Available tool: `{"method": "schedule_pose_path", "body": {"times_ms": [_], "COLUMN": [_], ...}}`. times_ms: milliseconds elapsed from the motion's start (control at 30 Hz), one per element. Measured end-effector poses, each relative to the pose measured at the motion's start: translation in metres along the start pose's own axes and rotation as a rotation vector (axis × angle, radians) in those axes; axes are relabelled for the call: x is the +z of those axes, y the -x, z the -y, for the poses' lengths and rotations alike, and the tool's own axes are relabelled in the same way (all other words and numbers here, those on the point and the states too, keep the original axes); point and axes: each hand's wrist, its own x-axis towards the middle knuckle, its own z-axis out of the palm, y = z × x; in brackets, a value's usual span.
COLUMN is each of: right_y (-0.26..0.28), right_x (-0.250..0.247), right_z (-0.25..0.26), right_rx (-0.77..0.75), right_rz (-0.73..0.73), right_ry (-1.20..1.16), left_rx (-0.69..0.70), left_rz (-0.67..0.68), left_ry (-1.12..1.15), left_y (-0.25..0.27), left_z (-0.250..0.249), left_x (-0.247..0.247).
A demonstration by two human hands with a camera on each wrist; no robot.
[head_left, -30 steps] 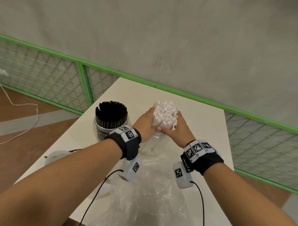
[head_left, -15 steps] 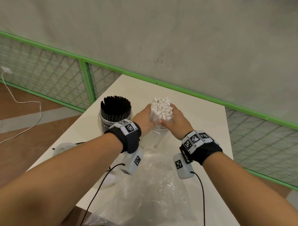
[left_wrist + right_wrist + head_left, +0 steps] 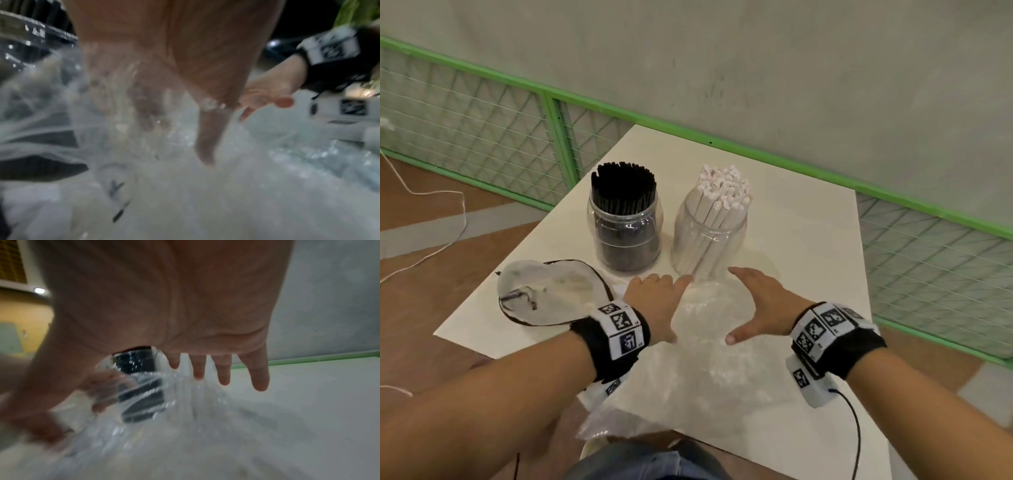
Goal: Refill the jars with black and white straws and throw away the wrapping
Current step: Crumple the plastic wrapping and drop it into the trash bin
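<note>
Two clear jars stand side by side on the white table [image 3: 808, 240]. The left jar [image 3: 625, 236] is full of black straws [image 3: 623, 185]. The right jar [image 3: 709, 240] holds a bundle of white straws [image 3: 724, 186] that lean a little. Just in front of the jars my left hand [image 3: 657, 298] and right hand [image 3: 753, 301] are low over a crumpled clear wrapping [image 3: 709, 363], palms facing each other, fingers spread. Neither hand grips anything. In the blurred left wrist view, some left fingers [image 3: 144, 105] show through the plastic film [image 3: 205, 194].
A second clear wrapping with a black edge [image 3: 544, 294] lies at the table's near left corner. A green mesh fence [image 3: 482, 130] runs behind and beside the table, under a grey wall. A white cable [image 3: 448, 236] trails over the brown floor on the left.
Both hands have let go of the white straw bundle, which now stands in the right jar. They have drawn back toward me and dropped to the clear wrapping.
</note>
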Motion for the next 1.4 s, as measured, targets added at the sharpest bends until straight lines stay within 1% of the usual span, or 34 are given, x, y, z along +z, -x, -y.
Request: {"method": "schedule_pose_path", "body": {"times_ms": [33, 100, 167, 233, 267, 333, 400, 433, 467, 533, 567, 633, 700, 767, 800, 867, 900, 933, 1000, 1033, 1067, 1100, 1167, 1200, 1233, 1300, 1333, 1400], "right_y": [-0.001, 0.000, 0.004, 0.007, 0.008, 0.009, 0.013, 0.016, 0.019, 0.025, 0.029, 0.030, 0.029, 0.027, 0.027, 0.026, 0.027, 0.028, 0.028, 0.029, 0.028, 0.028, 0.026, 0.024, 0.022, 0.015, 0.010, 0.001], "right_x": [0.010, 0.023, 0.029, 0.029, 0.026, 0.019, 0.011, 0.009, 0.010, 0.012, 0.014, 0.018, 0.020, 0.019, 0.018, 0.015, 0.014, 0.012, 0.009, 0.006, 0.003, -0.002, -0.013, -0.015, -0.017, -0.018, -0.017, -0.014], "right_z": [-0.002, -0.004, -0.006, -0.004, -0.005, -0.007, -0.010, -0.013, -0.015, -0.011, -0.003, 0.014, 0.033, 0.048, 0.052, 0.060, 0.064, 0.068, 0.074, 0.077, 0.080, 0.085, 0.095, 0.100, 0.104, 0.115, 0.119, 0.127], "right_rx": [0.006, 0.034, 0.074, 0.124, 0.147, 0.168, 0.174, 0.150, 0.099, -0.007, -0.067, -0.198, -0.290, -0.334, -0.344, -0.351, -0.366, -0.368, -0.345, -0.307, -0.255, -0.199, -0.140, -0.148, -0.179, -0.237, -0.248, -0.261], "right_rz": [0.006, -0.008, -0.063, -0.139, -0.174, -0.218, -0.299, -0.341, -0.380, -0.454, -0.485, -0.496, -0.435, -0.406, -0.373, -0.296, -0.312, -0.404, -0.677, -0.780, -0.809, -0.763, -0.559, -0.464, -0.405, -0.392, -0.424, -0.525], "right_ry": [0.051, 0.144, 0.207, 0.160, 0.106, 0.077, 0.027, -0.076, -0.198, -0.437, -0.526, -0.648, -0.684, -0.603, -0.577, -0.576, -0.543, -0.454, -0.244, -0.177, -0.193, -0.296, -0.566, -0.643, -0.687, -0.710, -0.700, -0.655], "left_rx": [-0.031, -0.057, -0.013, 0.075, 0.114, 0.161, 0.148, 0.130, 0.107, 0.066, 0.056, 0.063, 0.051, -0.011, -0.041, -0.083, -0.097, -0.120, -0.176, -0.162, -0.119, -0.075, 0.023, 0.075, 0.118, 0.195, 0.212, 0.193], "left_rz": [-0.043, -0.124, -0.196, -0.268, -0.299, -0.344, -0.380, -0.383, -0.353, -0.225, -0.168, -0.106, -0.101, -0.159, -0.195, -0.267, -0.297, -0.321, -0.350, -0.338, -0.310, -0.274, -0.206, -0.182, -0.169, -0.183, -0.247, -0.435], "left_ry": [0.049, 0.276, 0.610, 0.920, 0.997, 1.038, 1.076, 1.072, 1.048, 1.056, 1.109, 1.318, 1.567, 1.733, 1.780, 1.827, 1.839, 1.851, 1.883, 1.910, 1.937, 1.966, 2.028, 2.045, 2.047, 1.980, 1.908, 1.763], "left_y": [-0.005, -0.011, -0.011, -0.005, -0.003, 0.000, 0.004, 0.006, 0.009, 0.015, 0.017, 0.020, 0.019, 0.018, 0.018, 0.019, 0.020, 0.022, 0.028, 0.032, 0.036, 0.039, 0.044, 0.044, 0.045, 0.042, 0.038, 0.027], "left_z": [-0.001, -0.004, -0.009, -0.022, -0.028, -0.035, -0.036, -0.034, -0.032, -0.033, -0.036, -0.047, -0.056, -0.057, -0.054, -0.044, -0.039, -0.032, -0.017, -0.009, -0.002, 0.006, 0.017, 0.021, 0.023, 0.026, 0.027, 0.032], "left_x": [0.005, 0.008, 0.005, -0.007, -0.013, -0.018, -0.017, -0.014, -0.011, -0.004, -0.002, 0.001, 0.001, -0.002, -0.005, -0.009, -0.012, -0.014, -0.019, -0.023, -0.027, -0.032, -0.041, -0.045, -0.050, -0.056, -0.055, -0.054]}}
